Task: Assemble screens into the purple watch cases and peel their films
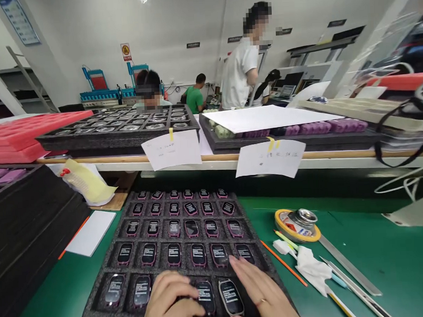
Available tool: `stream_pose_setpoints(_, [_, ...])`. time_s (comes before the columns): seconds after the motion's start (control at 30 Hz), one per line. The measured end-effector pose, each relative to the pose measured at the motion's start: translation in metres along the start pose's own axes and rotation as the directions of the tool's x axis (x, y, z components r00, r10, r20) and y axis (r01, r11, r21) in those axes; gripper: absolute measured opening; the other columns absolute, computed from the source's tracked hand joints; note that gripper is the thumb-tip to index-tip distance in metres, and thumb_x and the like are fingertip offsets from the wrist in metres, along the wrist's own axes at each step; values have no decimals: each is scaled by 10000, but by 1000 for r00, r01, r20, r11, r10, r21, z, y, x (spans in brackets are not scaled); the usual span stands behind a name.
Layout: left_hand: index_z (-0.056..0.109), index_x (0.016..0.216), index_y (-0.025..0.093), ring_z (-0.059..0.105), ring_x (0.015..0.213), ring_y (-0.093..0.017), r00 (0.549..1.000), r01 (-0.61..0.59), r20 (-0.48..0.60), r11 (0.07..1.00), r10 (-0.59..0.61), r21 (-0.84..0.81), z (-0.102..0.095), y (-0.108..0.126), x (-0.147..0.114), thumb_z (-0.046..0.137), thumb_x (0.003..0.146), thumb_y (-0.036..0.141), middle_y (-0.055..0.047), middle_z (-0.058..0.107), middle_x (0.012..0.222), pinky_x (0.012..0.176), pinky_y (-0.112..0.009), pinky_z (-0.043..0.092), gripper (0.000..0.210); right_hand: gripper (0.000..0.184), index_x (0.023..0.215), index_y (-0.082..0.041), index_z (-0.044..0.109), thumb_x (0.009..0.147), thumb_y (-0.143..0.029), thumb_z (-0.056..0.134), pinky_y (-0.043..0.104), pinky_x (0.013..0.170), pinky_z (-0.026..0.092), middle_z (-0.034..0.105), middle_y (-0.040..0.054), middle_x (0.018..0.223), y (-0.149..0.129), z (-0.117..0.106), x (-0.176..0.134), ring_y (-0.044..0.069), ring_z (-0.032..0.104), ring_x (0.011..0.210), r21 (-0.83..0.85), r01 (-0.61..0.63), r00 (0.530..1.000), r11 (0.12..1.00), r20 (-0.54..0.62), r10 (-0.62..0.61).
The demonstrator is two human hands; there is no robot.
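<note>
A black foam tray (107, 256) holds rows of small smartwatches without straps, lit screens showing white text. My left hand (172, 300) lies over the front row, fingers bent and a little apart, with fingertips at the left edge of a purple-framed smartwatch (205, 296). Its palm side and thumb are hidden. To the right, a smartwatch with a pale frame (231, 298) sits slightly tilted in its compartment. Beside that one is my right hand (262, 289), a ring on one finger, its fingers stretched forward over the tray and its thumb apart near the bottom edge.
Stacked black trays (32, 231) rise at left, near white paper (91, 233). At right lie a yellow tape roll (282, 225), a steel ruler (352, 267), an orange stick (284, 263) and crumpled tissue (312, 268). A shelf (218, 164) carries more trays; several people are beyond.
</note>
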State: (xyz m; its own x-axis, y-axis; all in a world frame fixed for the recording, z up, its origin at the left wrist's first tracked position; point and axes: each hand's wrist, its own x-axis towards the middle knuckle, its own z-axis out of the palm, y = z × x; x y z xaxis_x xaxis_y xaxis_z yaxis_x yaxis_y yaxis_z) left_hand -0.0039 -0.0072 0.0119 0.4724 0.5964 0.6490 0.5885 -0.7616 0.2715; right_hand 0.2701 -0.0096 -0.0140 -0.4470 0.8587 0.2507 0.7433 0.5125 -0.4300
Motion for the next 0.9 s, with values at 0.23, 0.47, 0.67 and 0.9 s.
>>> stream_pose_setpoints(0.23, [431, 1492, 269, 296, 1474, -408, 885, 246, 273, 875, -378, 416, -39, -64, -10, 553, 965, 396, -173, 326, 1608, 1085, -669, 399, 555, 728, 1581, -202, 243, 981, -558, 452, 582, 1225, 230, 192, 83, 1655, -47, -1, 83, 327, 136, 1535, 12, -57, 931, 998, 362, 49])
stream_pose_setpoints(0.47, [411, 1508, 244, 163, 1517, -393, 878, 254, 231, 818, -419, 517, -34, -93, -3, 480, 994, 456, -192, 187, 1652, 1150, -660, 285, 560, 742, 1566, -157, 298, 974, -570, 470, 630, 1207, 196, 156, 172, 1654, -52, 19, 127, 370, 95, 1532, -43, 13, 938, 999, 346, 2])
stream_pose_setpoints(0.67, [475, 1470, 198, 168, 1511, -411, 862, 231, 268, 805, -430, 546, -31, -93, 2, 441, 1002, 489, -246, 227, 1626, 1148, -656, 282, 551, 748, 1558, -142, 316, 974, -585, 465, 632, 1213, 158, 162, 189, 1652, -49, 23, 136, 377, 77, 1533, -68, 55, 942, 996, 334, -29])
stream_pose_setpoints(0.9, [400, 1515, 231, 170, 1518, -386, 832, 299, 253, 783, -493, 545, -49, -89, -7, 435, 1006, 486, -199, 246, 1635, 1154, -645, 287, 571, 714, 1567, -141, 286, 1000, -552, 427, 636, 1206, 194, 185, 166, 1653, -45, 24, 131, 361, 89, 1537, -49, 53, 968, 997, 249, -39])
